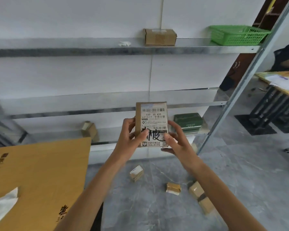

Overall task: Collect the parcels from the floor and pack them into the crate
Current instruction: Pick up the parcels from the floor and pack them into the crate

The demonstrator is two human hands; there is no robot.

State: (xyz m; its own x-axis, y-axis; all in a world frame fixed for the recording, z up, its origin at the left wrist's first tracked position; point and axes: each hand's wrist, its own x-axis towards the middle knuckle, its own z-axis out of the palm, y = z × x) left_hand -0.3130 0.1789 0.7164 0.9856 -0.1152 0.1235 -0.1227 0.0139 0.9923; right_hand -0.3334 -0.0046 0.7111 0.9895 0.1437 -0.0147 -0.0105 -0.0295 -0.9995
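Observation:
I hold a small brown cardboard parcel point(151, 119) upright in front of me, its white shipping label with barcodes and black handwriting facing me. My left hand point(132, 135) grips its left edge and my right hand point(175, 139) grips its right edge and bottom corner. Below on the grey floor lie several small parcels: one point(136, 172) under my hands, one point(173, 188) further right, and two point(196, 190) point(206, 205) beside my right forearm. A large brown cardboard flap with black print point(40, 177) fills the lower left; I cannot tell whether it belongs to the crate.
Metal shelves point(107, 50) run across the white wall. The top shelf holds a cardboard box point(160, 37) and a green plastic basket point(237, 35). The lower shelf holds a green box point(188, 121) and a small brown parcel point(89, 130). A table with papers point(282, 82) stands at right.

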